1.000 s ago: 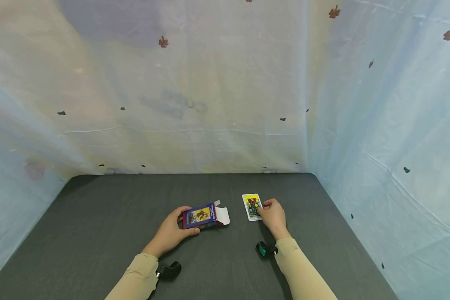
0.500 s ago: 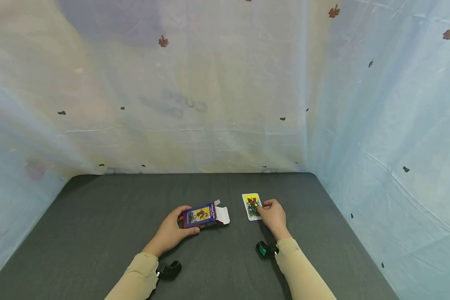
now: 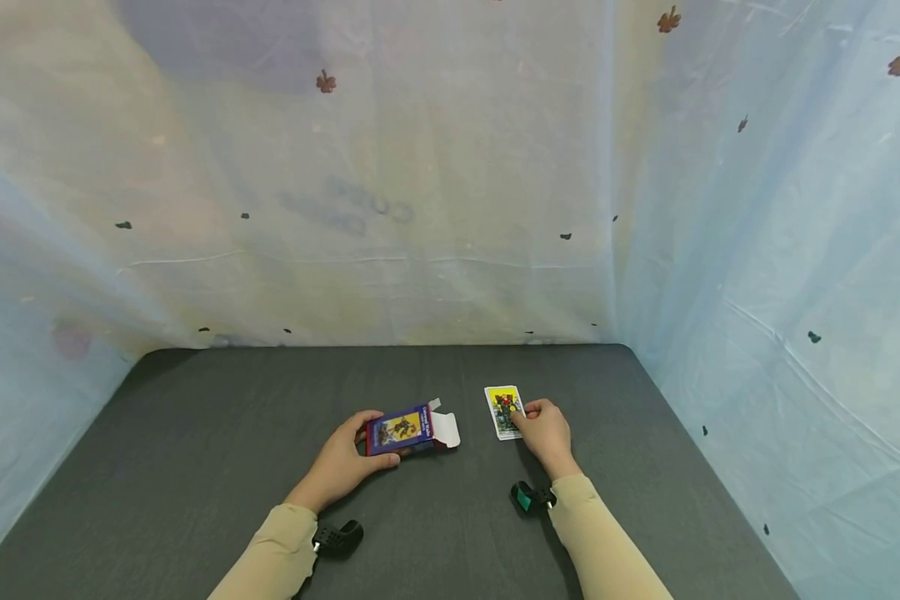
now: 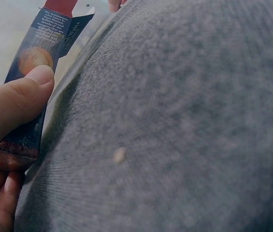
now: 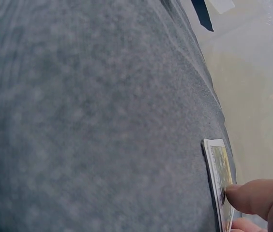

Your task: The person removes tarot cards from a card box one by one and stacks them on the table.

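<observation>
Behind the fingers of my left hand [image 3: 337,464], I wear a pale beige sleeve [image 3: 276,550] with a slightly puckered cuff, plus a curved black wrist camera [image 3: 341,540] pitted with small holes. Behind my right hand [image 3: 547,437]: matching beige sleeve [image 3: 602,537], black camera [image 3: 520,487], green patch [image 3: 523,500].
</observation>
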The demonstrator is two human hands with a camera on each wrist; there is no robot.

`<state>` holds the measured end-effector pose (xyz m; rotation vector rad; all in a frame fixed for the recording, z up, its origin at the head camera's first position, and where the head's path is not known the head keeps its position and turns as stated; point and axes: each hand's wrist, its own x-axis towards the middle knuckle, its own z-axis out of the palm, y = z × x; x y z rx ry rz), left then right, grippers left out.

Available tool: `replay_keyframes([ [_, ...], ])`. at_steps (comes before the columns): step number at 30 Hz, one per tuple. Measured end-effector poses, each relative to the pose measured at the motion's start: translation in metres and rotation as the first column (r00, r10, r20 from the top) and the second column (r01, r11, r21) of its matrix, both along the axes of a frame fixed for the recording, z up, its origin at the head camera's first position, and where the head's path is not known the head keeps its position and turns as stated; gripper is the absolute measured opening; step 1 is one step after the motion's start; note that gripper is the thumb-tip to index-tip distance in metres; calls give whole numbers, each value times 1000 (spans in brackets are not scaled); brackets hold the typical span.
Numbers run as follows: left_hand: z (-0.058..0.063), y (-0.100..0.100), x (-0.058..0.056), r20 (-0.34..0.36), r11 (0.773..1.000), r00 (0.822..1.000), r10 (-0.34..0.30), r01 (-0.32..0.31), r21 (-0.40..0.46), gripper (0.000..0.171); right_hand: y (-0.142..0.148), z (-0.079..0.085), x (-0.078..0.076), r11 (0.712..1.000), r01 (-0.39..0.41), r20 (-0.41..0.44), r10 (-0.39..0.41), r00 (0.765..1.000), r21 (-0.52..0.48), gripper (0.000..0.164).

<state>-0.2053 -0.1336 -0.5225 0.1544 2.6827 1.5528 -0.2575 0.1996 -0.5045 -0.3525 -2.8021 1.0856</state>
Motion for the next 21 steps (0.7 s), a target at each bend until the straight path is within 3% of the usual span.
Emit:
replay_keyframes([
  [15,1,0,0,5,1000,1000,1,-1,-9,80,2,1,-1,1000,-6,0,6,1000,-20,32],
  [21,-5,-1,-1,3,1000,1000,3,-3,-6,83,8,2,1,978,-30,-22,26,999,-208,37],
])
